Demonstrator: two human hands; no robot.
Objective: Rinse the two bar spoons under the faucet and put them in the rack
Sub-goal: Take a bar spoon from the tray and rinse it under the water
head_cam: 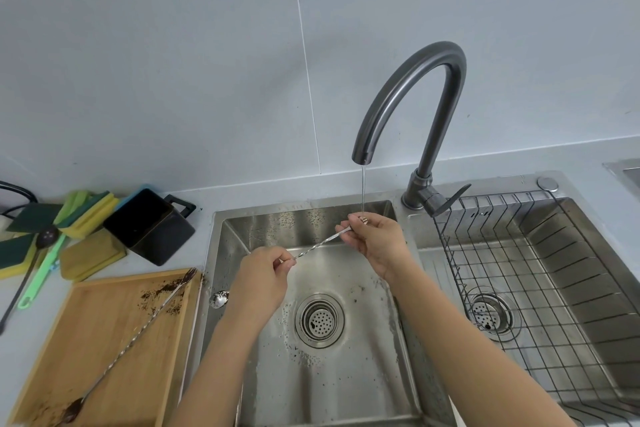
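Observation:
A twisted silver bar spoon [320,244] stretches across the left sink basin [363,374]. My left hand [265,282] pinches its lower part; the spoon bowl sticks out to the left of that hand. My right hand [377,241] grips its upper end under a thin stream of water from the dark curved faucet [408,94]. A second bar spoon [131,347], dirty with brown grounds, lies diagonally on the wooden tray [52,357] at the left. The black wire rack [512,274] sits in the right basin.
Yellow-green sponges [86,211], a black square container [149,225] and a green-handled brush [38,277] lie on the counter behind the tray. Brown specks dot the left basin around its drain [319,321]. A tiled wall stands behind the sink.

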